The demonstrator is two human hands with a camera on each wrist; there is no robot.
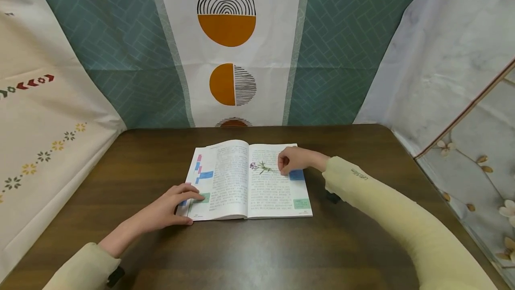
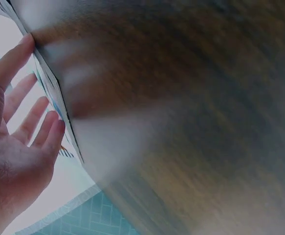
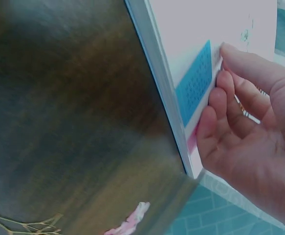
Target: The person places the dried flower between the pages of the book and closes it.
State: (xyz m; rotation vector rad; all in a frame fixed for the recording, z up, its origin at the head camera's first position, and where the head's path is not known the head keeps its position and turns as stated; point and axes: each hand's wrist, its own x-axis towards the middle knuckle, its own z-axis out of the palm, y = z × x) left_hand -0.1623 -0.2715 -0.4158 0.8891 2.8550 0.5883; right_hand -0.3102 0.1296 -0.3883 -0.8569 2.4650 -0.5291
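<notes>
The right hand [image 1: 297,158] has its fingers curled in, thumb and forefinger pinching the stem end of a flower sprig [image 1: 263,167]. The sprig lies over the right page of an open book [image 1: 233,178], its purple bloom pointing left from that hand, toward the spine. A blue printed box [image 1: 297,175] sits just below the right hand. The left hand [image 1: 173,205] is loosely spread, grasping nothing: its fingers rest on the left page's outer margin, touching a green box [image 1: 205,198], with the thumb at the near corner. Tabletop [image 1: 257,254] surrounds both hands.
</notes>
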